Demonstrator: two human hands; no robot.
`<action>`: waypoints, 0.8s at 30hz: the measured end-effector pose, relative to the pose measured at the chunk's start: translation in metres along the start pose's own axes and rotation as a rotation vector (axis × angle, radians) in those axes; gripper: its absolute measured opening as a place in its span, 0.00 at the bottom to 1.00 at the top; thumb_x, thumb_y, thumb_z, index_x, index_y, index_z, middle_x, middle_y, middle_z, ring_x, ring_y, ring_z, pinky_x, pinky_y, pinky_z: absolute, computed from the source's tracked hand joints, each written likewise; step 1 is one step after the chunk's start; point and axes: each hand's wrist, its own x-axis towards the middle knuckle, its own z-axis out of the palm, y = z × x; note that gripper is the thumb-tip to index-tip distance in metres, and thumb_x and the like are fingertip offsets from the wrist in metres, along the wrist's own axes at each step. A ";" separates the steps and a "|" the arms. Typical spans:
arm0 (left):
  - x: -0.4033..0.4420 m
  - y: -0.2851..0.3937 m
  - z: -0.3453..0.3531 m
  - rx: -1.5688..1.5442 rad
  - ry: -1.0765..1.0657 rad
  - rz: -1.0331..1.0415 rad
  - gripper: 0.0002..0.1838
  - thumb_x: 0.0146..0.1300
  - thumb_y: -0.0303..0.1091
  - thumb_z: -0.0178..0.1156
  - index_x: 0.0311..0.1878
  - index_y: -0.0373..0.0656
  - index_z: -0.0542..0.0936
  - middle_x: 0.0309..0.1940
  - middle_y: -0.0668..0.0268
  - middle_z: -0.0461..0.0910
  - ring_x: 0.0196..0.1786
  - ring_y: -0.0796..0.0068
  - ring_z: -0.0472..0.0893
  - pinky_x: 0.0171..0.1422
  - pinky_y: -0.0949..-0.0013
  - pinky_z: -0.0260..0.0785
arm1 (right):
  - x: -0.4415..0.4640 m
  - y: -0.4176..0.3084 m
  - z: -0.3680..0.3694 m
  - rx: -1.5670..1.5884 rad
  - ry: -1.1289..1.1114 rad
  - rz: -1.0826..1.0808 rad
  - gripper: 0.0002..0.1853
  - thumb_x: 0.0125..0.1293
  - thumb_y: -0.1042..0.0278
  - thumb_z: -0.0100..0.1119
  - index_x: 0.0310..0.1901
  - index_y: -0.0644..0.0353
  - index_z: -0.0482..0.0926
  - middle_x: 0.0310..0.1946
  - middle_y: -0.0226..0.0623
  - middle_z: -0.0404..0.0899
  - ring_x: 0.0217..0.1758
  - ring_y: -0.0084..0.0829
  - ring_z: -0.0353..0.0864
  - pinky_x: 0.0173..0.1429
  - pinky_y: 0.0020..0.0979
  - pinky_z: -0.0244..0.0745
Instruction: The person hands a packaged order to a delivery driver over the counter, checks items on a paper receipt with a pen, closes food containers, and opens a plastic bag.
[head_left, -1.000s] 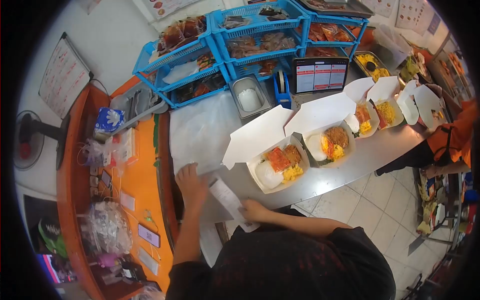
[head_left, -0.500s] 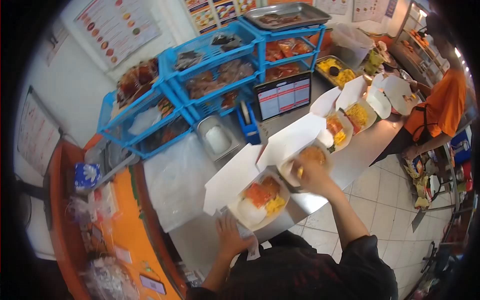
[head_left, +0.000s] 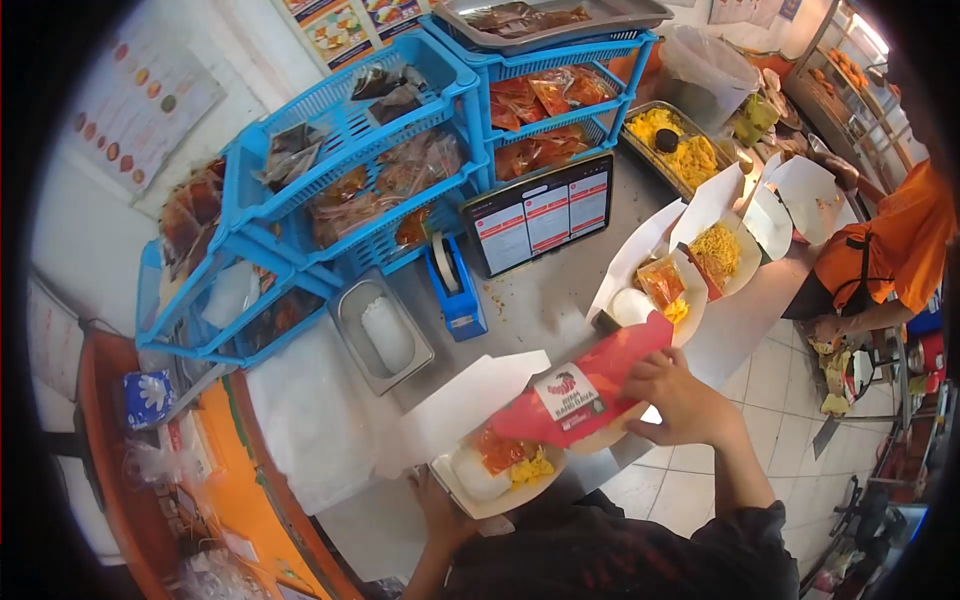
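Note:
My right hand (head_left: 685, 398) is on a takeaway box, its fingers over the lid's edge and its thumb below. The red printed outside of this lid (head_left: 570, 385) faces up and overlaps the neighbouring box. That open takeaway box (head_left: 520, 496) has a white lid flap standing up behind it and holds white rice (head_left: 480, 472), orange-red sauced food (head_left: 500, 450) and yellow shredded food (head_left: 531, 467). My left hand (head_left: 440, 512) is at this box's left side, fingers stretched out and partly hidden by the box.
Several open filled boxes (head_left: 712, 255) line the steel counter to the right. Behind are a tablet (head_left: 540, 215), a blue tape dispenser (head_left: 455, 290), a metal tin (head_left: 385, 335) and blue racks (head_left: 350, 130) of packets. A person in an orange shirt (head_left: 890, 235) stands at right.
My right hand has gone from inside the second box to its lid, which has swung over so its red side shows. My left hand has shifted against the left box. The view has moved closer.

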 end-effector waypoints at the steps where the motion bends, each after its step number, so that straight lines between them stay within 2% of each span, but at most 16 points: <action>1: 0.004 0.001 -0.002 -0.006 -0.007 0.004 0.57 0.36 0.62 0.69 0.63 0.36 0.55 0.61 0.47 0.58 0.68 0.43 0.52 0.69 0.34 0.33 | 0.003 0.002 -0.005 0.100 -0.105 -0.041 0.12 0.48 0.70 0.63 0.37 0.59 0.80 0.37 0.38 0.76 0.51 0.41 0.68 0.58 0.42 0.59; 2: 0.004 0.002 -0.004 -0.027 -0.019 -0.014 0.56 0.37 0.61 0.69 0.63 0.36 0.55 0.62 0.47 0.57 0.68 0.44 0.51 0.69 0.34 0.33 | 0.009 0.002 -0.014 0.102 -0.113 -0.032 0.12 0.48 0.70 0.63 0.37 0.59 0.80 0.37 0.38 0.76 0.51 0.41 0.68 0.58 0.42 0.59; 4: 0.004 0.005 -0.007 -0.059 -0.041 -0.048 0.55 0.37 0.61 0.68 0.63 0.36 0.55 0.62 0.47 0.57 0.69 0.44 0.51 0.69 0.34 0.33 | 0.034 0.001 -0.044 0.472 -0.182 0.232 0.15 0.51 0.63 0.64 0.40 0.62 0.79 0.40 0.39 0.77 0.54 0.42 0.68 0.61 0.41 0.58; 6: 0.002 0.003 -0.008 -0.071 -0.049 -0.023 0.53 0.40 0.59 0.68 0.64 0.37 0.56 0.63 0.48 0.56 0.69 0.44 0.50 0.70 0.36 0.34 | 0.063 0.026 -0.049 -0.082 0.325 0.017 0.19 0.52 0.59 0.64 0.42 0.63 0.79 0.39 0.40 0.78 0.55 0.43 0.68 0.64 0.46 0.55; 7: 0.000 0.002 -0.005 -0.078 -0.055 -0.041 0.53 0.40 0.59 0.68 0.64 0.37 0.56 0.63 0.48 0.56 0.69 0.44 0.50 0.70 0.36 0.34 | 0.076 0.035 -0.054 -0.079 0.305 0.012 0.19 0.52 0.59 0.64 0.42 0.63 0.79 0.39 0.40 0.78 0.55 0.43 0.68 0.64 0.46 0.55; 9: 0.001 -0.003 0.004 -0.033 0.025 -0.078 0.46 0.36 0.60 0.68 0.55 0.38 0.68 0.54 0.52 0.66 0.62 0.46 0.59 0.67 0.38 0.41 | 0.093 0.051 -0.067 -0.366 0.350 -0.066 0.17 0.52 0.58 0.65 0.38 0.62 0.80 0.37 0.40 0.78 0.54 0.41 0.70 0.64 0.46 0.54; 10: 0.006 -0.002 0.002 -0.042 0.021 -0.086 0.46 0.36 0.60 0.68 0.55 0.38 0.68 0.54 0.52 0.66 0.62 0.46 0.59 0.67 0.38 0.41 | 0.090 0.051 -0.075 -0.369 0.338 -0.066 0.17 0.52 0.58 0.65 0.38 0.62 0.80 0.37 0.40 0.78 0.54 0.41 0.70 0.64 0.46 0.54; 12: 0.009 0.001 -0.003 -0.016 -0.074 -0.124 0.45 0.46 0.54 0.64 0.62 0.37 0.59 0.61 0.49 0.58 0.66 0.44 0.54 0.69 0.37 0.39 | 0.070 0.039 -0.089 -0.263 -0.022 0.161 0.14 0.51 0.58 0.66 0.32 0.61 0.81 0.36 0.39 0.79 0.51 0.39 0.72 0.62 0.45 0.56; 13: 0.010 0.001 0.000 -0.033 -0.089 -0.128 0.45 0.46 0.54 0.64 0.62 0.37 0.59 0.61 0.49 0.58 0.66 0.44 0.54 0.69 0.37 0.39 | 0.065 0.033 -0.091 -0.267 -0.041 0.173 0.14 0.51 0.58 0.66 0.32 0.61 0.81 0.36 0.39 0.79 0.51 0.39 0.72 0.62 0.45 0.56; 15: 0.008 -0.001 0.004 -0.065 0.111 -0.095 0.43 0.41 0.54 0.67 0.58 0.40 0.65 0.58 0.53 0.65 0.65 0.50 0.58 0.66 0.39 0.43 | 0.057 0.025 -0.088 -0.216 -0.045 0.256 0.12 0.50 0.58 0.66 0.28 0.60 0.82 0.34 0.37 0.79 0.47 0.37 0.74 0.59 0.41 0.58; 19: -0.014 -0.011 0.014 -0.070 0.030 -0.155 0.43 0.42 0.53 0.66 0.60 0.42 0.63 0.59 0.53 0.64 0.67 0.49 0.57 0.67 0.36 0.41 | 0.061 0.028 -0.080 -0.214 -0.071 0.318 0.10 0.45 0.62 0.67 0.26 0.59 0.81 0.31 0.35 0.79 0.43 0.38 0.74 0.53 0.38 0.61; 21: -0.025 -0.020 0.021 -0.029 0.040 -0.067 0.38 0.43 0.53 0.64 0.57 0.46 0.67 0.59 0.54 0.65 0.67 0.46 0.57 0.67 0.32 0.39 | 0.061 0.032 -0.077 -0.228 -0.071 0.312 0.10 0.45 0.62 0.67 0.26 0.60 0.81 0.30 0.35 0.78 0.42 0.39 0.74 0.53 0.38 0.61; 22: -0.022 -0.018 0.018 -0.021 0.033 -0.104 0.38 0.43 0.53 0.64 0.57 0.46 0.67 0.59 0.54 0.65 0.67 0.46 0.57 0.67 0.32 0.39 | 0.060 0.035 -0.074 -0.259 -0.035 0.327 0.10 0.45 0.63 0.67 0.26 0.60 0.81 0.30 0.35 0.78 0.42 0.40 0.74 0.53 0.38 0.61; 24: -0.016 -0.012 0.011 -0.064 -0.003 -0.082 0.32 0.44 0.53 0.63 0.52 0.48 0.71 0.58 0.56 0.66 0.67 0.44 0.57 0.66 0.30 0.38 | 0.061 0.038 -0.071 -0.291 -0.034 0.329 0.11 0.45 0.63 0.67 0.26 0.61 0.81 0.29 0.38 0.77 0.40 0.42 0.74 0.52 0.38 0.62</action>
